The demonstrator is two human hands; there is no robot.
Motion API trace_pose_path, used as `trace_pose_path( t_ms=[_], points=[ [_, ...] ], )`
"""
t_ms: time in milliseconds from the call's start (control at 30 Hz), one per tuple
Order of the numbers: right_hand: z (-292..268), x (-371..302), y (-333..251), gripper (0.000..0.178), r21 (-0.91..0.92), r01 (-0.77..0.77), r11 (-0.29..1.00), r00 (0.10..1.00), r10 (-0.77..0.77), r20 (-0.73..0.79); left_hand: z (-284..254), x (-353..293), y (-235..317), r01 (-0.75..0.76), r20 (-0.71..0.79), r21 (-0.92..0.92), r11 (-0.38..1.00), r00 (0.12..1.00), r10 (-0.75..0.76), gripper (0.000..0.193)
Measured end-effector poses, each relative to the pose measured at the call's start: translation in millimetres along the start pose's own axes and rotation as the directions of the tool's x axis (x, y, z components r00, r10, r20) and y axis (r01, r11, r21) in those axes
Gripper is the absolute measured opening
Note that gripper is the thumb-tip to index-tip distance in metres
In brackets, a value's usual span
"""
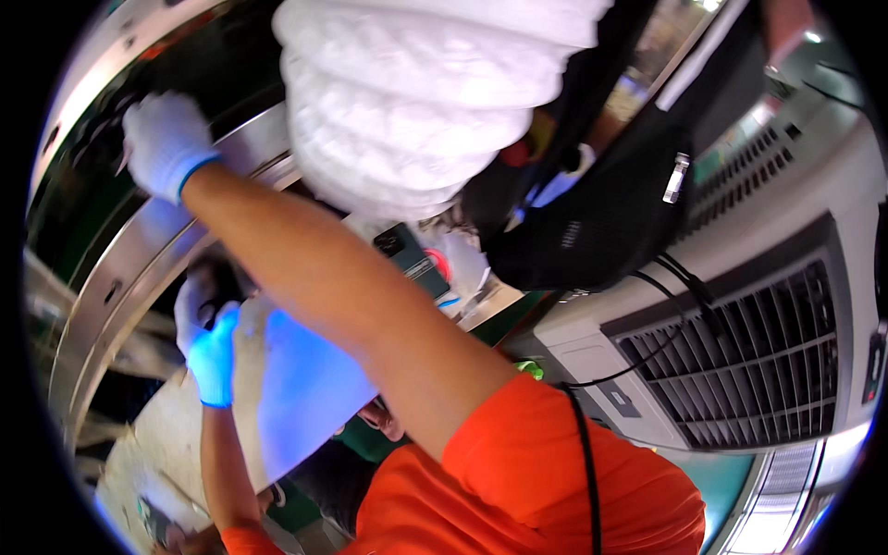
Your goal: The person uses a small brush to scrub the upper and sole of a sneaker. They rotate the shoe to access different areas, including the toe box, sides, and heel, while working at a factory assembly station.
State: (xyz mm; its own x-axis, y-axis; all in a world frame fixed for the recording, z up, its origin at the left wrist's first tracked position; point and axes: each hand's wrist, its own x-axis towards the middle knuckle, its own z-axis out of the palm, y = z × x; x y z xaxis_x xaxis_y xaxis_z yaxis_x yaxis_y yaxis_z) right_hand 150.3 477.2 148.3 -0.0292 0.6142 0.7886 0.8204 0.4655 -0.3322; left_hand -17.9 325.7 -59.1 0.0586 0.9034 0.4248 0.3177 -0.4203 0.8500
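My right hand (pixel 171 148), in a white knit glove with a blue cuff, reaches past a curved metal rail (pixel 139 245) into a dark area at the upper left. Its fingers are curled, and what they hold is hidden and blurred. Lower down, my left hand (pixel 208 347), gloved alike and lit blue, is beside the inner edge of the rail. Its thumb and fingers close around a dark object (pixel 215 280), whose kind I cannot make out. Below and right of that hand lies a pale tabletop (pixel 245 370), partly lit blue and partly behind my right arm.
A thick white ribbed duct (pixel 425 102) hangs over the middle. Behind my right arm lie a dark phone (pixel 407 254) and a red ring (pixel 438 265). A black bag (pixel 592 231) hangs beside a large grey air cooler (pixel 740 342) with black cables (pixel 680 287).
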Motion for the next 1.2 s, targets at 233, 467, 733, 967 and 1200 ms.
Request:
trace_pose_path(
  t_ms=[233, 467, 733, 967, 1200],
  points=[
    [9, -3, 8, 0.025, -0.116, -0.006, 0.993, 0.999, 0.011, 0.047, 20, 127, -140, 0.176, 0.005, 0.710, 0.681, 0.967, -0.256, 0.085],
    [6, 5, -6, 0.023, -0.147, 0.013, 0.989, 0.998, -0.003, 0.068, -3, 147, -204, 0.148, -0.021, 0.696, 0.703, 0.982, -0.186, 0.059],
    [-2, 1, 8, 0.015, -0.041, -0.019, 0.999, 0.999, 0.018, -0.029, -63, -63, 43, -0.434, 0.294, 0.600, 0.672, 0.901, 0.319, 0.061],
    [-33, -3, -10, 0.020, 0.129, 0.070, 0.989, 0.987, -0.087, 0.132, -139, -197, 90, -0.513, 0.593, 0.621, 0.593, 0.802, 0.072, 0.064],
    [-3, 4, 44, 0.039, 0.127, 0.147, 0.981, 0.958, -0.173, 0.227, -85, -154, 128, -0.161, 0.285, 0.618, 0.769, 0.958, -0.029, 0.072]
  ],
)
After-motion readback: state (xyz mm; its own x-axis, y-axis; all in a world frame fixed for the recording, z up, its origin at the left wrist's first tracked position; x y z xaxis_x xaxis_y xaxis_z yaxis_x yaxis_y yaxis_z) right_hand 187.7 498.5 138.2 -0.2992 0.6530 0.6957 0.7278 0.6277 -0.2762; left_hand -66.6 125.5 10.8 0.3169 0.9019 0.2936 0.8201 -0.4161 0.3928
